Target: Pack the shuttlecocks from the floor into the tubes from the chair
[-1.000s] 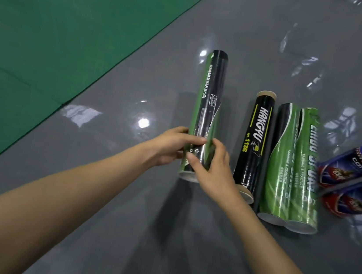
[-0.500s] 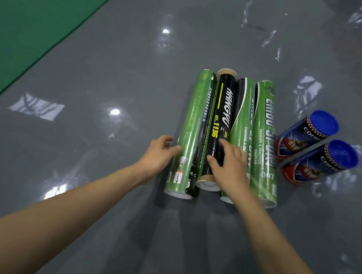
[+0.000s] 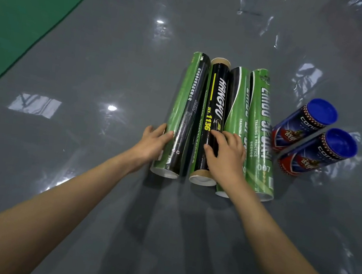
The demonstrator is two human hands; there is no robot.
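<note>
Four long cardboard tubes lie side by side on a glossy grey floor [image 3: 88,205], touching along their lengths, with their near ends roughly in a row. The leftmost tube [image 3: 185,105] is wrapped in shiny green and black print with a column of small white characters. Just right of it lies a black tube [image 3: 214,104] lettered "HANGYU" in white and "1136" in yellow, with bare brown card showing at both ends. Next come a green-and-black tube [image 3: 237,105] and a green tube [image 3: 260,129] with large white lettering and "007" near its near end. All four show pale round end rims facing the camera.

The left hand [image 3: 153,143] is flat, its fingers nearly straight, pressed against the left flank of the leftmost tube near its near end. It grips nothing. The right hand [image 3: 227,154] lies palm-down and spread across the black tube and its green-and-black neighbour, its fingers gently bent over the curved surfaces and its thumb on the black tube. It also grips nothing.

To the right, slightly apart from the row, two shorter, wider tubes lie at an angle. These are a far blue-capped tube [image 3: 303,125] and a near blue-capped tube [image 3: 321,153], both glossy, printed in red, blue and white. At the far left runs a matt green court mat [image 3: 27,1] with a straight edge.
</note>
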